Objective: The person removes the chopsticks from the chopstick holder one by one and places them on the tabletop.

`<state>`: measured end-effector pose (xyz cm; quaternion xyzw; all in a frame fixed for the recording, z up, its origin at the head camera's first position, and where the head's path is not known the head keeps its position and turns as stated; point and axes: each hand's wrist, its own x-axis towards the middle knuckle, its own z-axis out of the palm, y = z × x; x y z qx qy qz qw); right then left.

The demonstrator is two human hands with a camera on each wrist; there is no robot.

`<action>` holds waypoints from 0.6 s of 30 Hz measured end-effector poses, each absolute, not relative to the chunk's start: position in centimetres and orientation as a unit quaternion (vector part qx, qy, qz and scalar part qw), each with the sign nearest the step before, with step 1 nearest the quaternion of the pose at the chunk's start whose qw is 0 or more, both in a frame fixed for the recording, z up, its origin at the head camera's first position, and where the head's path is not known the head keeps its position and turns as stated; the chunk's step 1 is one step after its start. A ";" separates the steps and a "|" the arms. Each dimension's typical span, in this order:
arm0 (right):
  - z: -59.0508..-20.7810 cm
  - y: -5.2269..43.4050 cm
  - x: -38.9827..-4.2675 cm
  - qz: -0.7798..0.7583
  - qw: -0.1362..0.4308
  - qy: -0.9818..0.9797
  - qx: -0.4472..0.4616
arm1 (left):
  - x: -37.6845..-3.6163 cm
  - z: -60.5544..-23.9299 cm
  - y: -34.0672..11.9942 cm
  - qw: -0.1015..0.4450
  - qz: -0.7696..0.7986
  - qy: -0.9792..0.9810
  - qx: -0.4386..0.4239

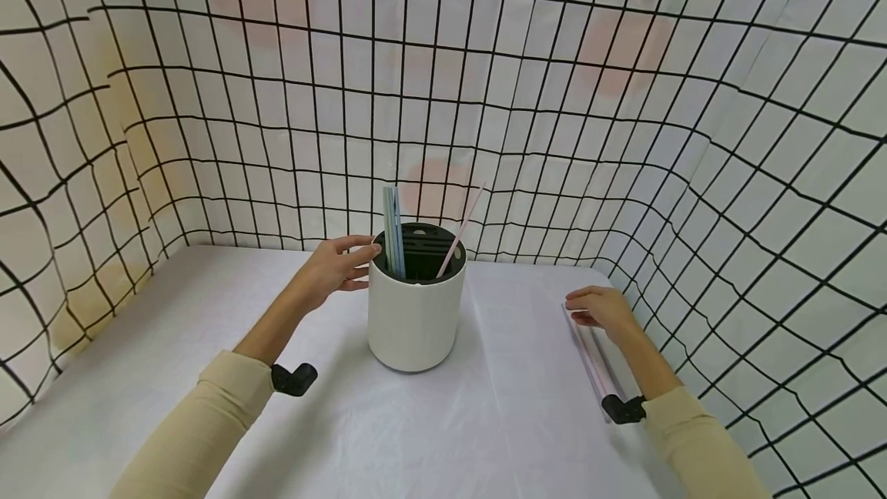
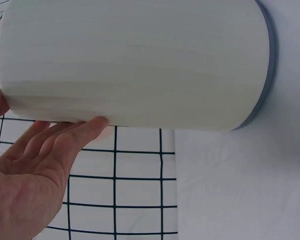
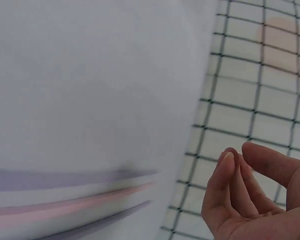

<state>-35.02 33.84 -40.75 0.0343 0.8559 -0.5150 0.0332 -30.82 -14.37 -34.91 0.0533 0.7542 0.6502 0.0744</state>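
Three straws [image 1: 396,231] stood in the holder [image 1: 414,314], steadied by the left hand [image 1: 337,266]'s straight fingers; several straws [image 1: 590,353] lay under the right hand [image 1: 601,310], loosely curled, holding nothing.

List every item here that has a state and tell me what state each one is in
Holder: upright on the table, its slotted top open.
Blue straws: standing in the holder, at its left side.
Pink straw: in the holder, leaning right.
Loose straws: lying flat on the table.
Left hand: fingers straight, touching the holder's side near the rim.
Right hand: above the loose straws, fingers loosely curled, holding nothing.
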 end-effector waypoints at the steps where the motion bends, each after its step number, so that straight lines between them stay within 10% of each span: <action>1: -39.9 33.3 -35.1 -0.517 0.035 0.855 0.027 | -30.8 -34.9 -14.4 0.074 0.650 0.755 0.054; 18: -29.4 22.2 -34.0 -0.569 0.067 0.816 -0.079 | -30.9 -35.0 -14.5 0.071 0.638 0.765 0.060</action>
